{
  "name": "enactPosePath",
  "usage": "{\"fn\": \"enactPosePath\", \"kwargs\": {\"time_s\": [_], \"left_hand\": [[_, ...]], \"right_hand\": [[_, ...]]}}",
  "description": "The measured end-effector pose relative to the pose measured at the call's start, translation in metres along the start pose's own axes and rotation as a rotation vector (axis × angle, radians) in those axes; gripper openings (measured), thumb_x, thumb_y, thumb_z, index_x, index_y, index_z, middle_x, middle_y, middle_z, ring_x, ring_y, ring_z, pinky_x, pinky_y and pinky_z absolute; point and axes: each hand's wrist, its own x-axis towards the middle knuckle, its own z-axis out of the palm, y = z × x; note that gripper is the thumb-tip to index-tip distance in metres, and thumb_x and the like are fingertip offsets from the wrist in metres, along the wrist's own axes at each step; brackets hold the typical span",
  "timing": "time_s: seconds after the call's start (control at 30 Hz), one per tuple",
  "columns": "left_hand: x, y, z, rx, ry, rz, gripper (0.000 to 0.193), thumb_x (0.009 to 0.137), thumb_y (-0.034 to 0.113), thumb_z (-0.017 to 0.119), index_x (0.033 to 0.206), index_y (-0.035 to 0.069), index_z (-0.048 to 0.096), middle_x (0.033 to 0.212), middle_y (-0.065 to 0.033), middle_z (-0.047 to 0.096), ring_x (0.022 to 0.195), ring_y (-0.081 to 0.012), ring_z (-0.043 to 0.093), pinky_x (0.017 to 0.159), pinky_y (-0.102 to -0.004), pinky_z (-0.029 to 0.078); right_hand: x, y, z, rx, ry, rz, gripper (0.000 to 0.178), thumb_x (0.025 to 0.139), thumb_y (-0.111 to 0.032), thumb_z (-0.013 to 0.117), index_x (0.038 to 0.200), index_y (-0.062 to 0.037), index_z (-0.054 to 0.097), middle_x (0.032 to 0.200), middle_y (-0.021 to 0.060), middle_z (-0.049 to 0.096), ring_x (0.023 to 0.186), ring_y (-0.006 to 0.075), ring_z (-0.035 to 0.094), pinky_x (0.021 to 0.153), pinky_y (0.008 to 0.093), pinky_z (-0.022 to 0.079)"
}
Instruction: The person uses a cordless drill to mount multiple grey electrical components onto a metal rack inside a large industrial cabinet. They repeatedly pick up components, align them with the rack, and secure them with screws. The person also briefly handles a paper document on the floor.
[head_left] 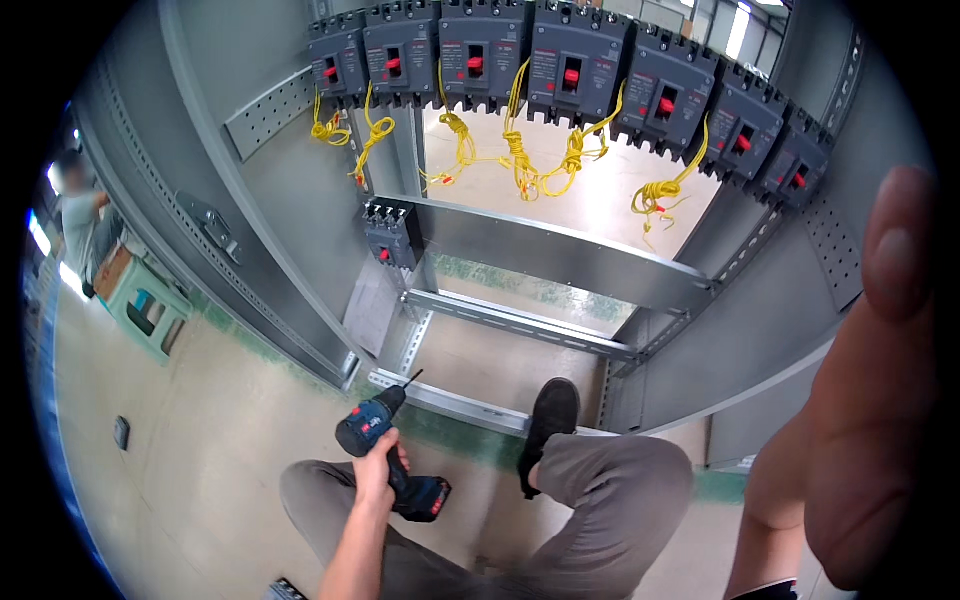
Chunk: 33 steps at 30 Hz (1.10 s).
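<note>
Head view: a blue cordless drill [385,450] is clamped in the left hand's fingers [375,470], bit aimed beyond them at the cabinet rail [450,400], apparently awaiting alignment; the right hand [875,400], raised close, cannot be told.

1. Circuit breakers [572,70] in the top row, dark grey with red toggles: seven.
2. Smaller breaker [390,235] alone on the lower plate: one.
3. Yellow wire bundles [520,160] hanging beneath the top row: about six; some tangle together, so the count is unsure.
4. Cordless drill [385,455], blue and black: one.
5. Horizontal grey rails [520,322] across the cabinet frame: three.
6. Green step stool [148,305]: one.
</note>
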Motion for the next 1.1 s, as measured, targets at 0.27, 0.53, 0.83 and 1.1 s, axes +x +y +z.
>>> {"fn": "enactPosePath", "kwargs": {"time_s": [0.27, 0.53, 0.83, 1.1], "left_hand": [[-0.003, -0.019, 0.021, -0.019, -0.038, -0.005, 0.012, 0.082, 0.013, 0.067, 0.088, 0.007, 0.058, 0.061, -0.0046, 0.056, 0.047, -0.0166, 0.054, 0.045, -0.0299, 0.044], [-0.017, -0.011, 0.061, 0.071, -0.232, 0.06, 0.009, 0.081, 0.011, 0.065, 0.085, 0.007, 0.058, 0.059, -0.0059, 0.055, 0.047, -0.0193, 0.055, 0.044, -0.032, 0.045], [-0.049, -0.03, 0.112, 0.113, -0.628, -0.099, 0.014, 0.084, 0.017, 0.07, 0.081, 0.007, 0.06, 0.063, -0.0036, 0.058, 0.052, -0.0157, 0.056, 0.05, -0.0295, 0.046], [-0.062, -0.041, 0.121, 0.104, -0.84, -0.242, 0.016, 0.084, 0.019, 0.071, 0.085, 0.006, 0.061, 0.064, -0.0048, 0.058, 0.052, -0.0164, 0.056, 0.051, -0.0301, 0.047]], "right_hand": [[-0.007, -0.002, -0.043, -0.172, 0.007, 0.014, 0.059, 0.082, -0.008, 0.061, 0.137, 0.0042, 0.043, 0.126, 0.0205, 0.054, 0.11, 0.0309, 0.056, 0.095, 0.0426, 0.045], [0.018, -0.04, -0.057, -0.249, 0.042, -0.006, 0.06, 0.08, -0.003, 0.06, 0.137, 0.0046, 0.042, 0.127, 0.0217, 0.054, 0.111, 0.0327, 0.056, 0.096, 0.044, 0.045], [0.031, -0.111, -0.074, -0.334, 0.083, 0.0, 0.061, 0.079, 0.001, 0.059, 0.137, 0.0051, 0.042, 0.128, 0.023, 0.054, 0.113, 0.0348, 0.057, 0.097, 0.0455, 0.045], [-0.15, -0.209, -0.054, -0.456, 0.063, 0.671, 0.042, 0.077, 0.005, 0.061, 0.119, 0.0021, 0.059, 0.105, 0.0193, 0.066, 0.097, 0.0316, 0.065, 0.085, 0.0373, 0.052]]}}
